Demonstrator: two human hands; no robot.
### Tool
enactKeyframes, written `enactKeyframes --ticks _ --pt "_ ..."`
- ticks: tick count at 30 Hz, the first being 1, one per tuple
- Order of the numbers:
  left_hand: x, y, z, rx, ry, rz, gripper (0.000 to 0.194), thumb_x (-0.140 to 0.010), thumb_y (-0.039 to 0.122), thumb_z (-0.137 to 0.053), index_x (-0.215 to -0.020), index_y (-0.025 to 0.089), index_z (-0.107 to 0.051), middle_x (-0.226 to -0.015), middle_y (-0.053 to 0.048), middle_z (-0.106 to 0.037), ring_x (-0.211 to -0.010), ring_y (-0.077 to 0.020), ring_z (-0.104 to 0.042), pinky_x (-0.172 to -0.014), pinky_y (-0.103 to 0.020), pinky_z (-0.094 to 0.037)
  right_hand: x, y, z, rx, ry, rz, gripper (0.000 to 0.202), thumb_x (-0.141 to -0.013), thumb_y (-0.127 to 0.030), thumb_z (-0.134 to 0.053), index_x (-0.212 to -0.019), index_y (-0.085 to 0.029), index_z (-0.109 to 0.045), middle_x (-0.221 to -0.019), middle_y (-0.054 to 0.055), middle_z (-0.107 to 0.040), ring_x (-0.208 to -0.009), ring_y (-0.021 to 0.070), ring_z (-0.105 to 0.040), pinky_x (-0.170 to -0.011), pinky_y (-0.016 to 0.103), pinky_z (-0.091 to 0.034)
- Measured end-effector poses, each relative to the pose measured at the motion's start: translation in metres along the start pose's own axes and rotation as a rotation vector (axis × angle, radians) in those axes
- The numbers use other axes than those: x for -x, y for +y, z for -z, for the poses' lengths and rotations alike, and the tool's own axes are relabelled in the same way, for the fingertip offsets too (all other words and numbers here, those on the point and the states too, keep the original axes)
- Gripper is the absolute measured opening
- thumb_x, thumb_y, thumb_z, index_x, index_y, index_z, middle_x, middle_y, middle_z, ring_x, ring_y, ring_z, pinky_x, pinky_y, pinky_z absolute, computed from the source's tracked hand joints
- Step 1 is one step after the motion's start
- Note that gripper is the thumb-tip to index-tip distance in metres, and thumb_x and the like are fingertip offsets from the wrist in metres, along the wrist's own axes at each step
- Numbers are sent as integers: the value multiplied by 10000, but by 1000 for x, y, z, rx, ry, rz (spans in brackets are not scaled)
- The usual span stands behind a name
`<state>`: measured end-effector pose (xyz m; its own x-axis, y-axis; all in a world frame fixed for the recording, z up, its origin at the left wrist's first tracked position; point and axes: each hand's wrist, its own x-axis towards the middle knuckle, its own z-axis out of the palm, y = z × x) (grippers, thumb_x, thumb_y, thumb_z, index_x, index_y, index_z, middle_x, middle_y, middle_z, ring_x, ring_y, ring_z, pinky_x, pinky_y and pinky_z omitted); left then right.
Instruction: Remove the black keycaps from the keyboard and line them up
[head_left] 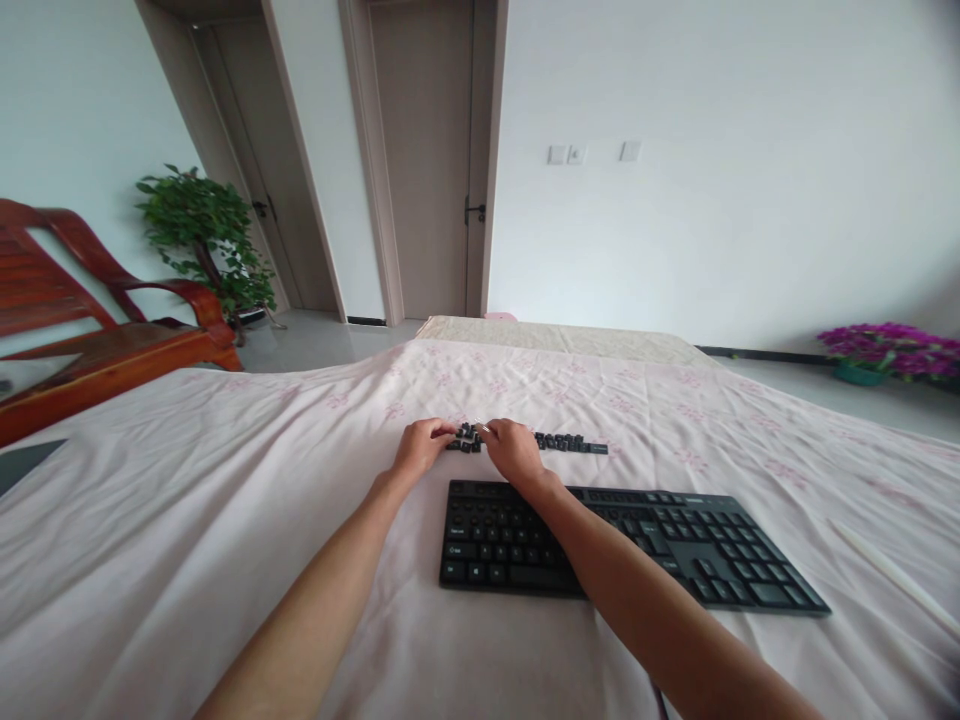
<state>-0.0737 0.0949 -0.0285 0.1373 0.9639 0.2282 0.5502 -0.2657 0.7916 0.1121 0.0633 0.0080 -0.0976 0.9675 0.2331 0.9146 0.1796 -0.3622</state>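
Floral pink cloth [360, 420] lies beneath both hands, loose keycaps [562, 441] and keyboard [622, 545].

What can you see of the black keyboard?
The keyboard is long, matte black and apparently plastic, with a number pad at its right end and pale key markings. It lies flat, keys up, slightly askew, on the pink-patterned cloth. The right forearm crosses over it, hiding some keys; whether they touch is unclear.
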Motion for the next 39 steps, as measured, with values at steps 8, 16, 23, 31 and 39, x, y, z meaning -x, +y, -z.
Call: enactKeyframes --ticks 8,16,23,31,39 --pt "10 2 9 -63 50 29 151 -766 263 -630 -870 195 -716 -870 -22 -733 -810 -164 -668 -729 -233 -489 8 -6 38 -12 -12 105 515 -1003 -386 -218 -878 -214 -686 -923 54 -695 -872 163 -607 -709 230 -355" --pt "20 7 9 -116 95 36 289 -656 83 -653 -921 189 -696 -976 -14 -693 -726 -114 -646 -709 -206 -489 27 10 70 -232 25 13 422 -929 -471 -368 -848 -210 -689 -716 10 -682 -658 139 -597 -589 236 -359" --pt "34 18 11 -108 182 96 291 -735 175 -634 -1025 168 -656 -1097 -57 -666 -813 -138 -653 -792 -236 -483 58 34 85 -715 -112 -21 287 -795 -405 -558 -878 -149 -658 -682 22 -637 -526 101 -524 -430 184 -363" --pt "86 69 -9 49 57 -40 214 -839 330 -545 -923 212 -703 -955 -13 -711 -860 -161 -636 -795 -238 -471 87 26 88 -785 -137 73 393 -872 -448 -469 -759 -149 -696 -687 31 -669 -474 77 -477 -473 190 -386" --pt "110 75 -15 -107 -60 -189 142 -827 276 -580 -873 286 -714 -866 26 -683 -895 -162 -598 -829 -252 -421 88 7 68 -729 -232 293 436 -902 -492 -452 -738 -160 -683 -718 27 -669 -653 127 -575 -637 216 -440"
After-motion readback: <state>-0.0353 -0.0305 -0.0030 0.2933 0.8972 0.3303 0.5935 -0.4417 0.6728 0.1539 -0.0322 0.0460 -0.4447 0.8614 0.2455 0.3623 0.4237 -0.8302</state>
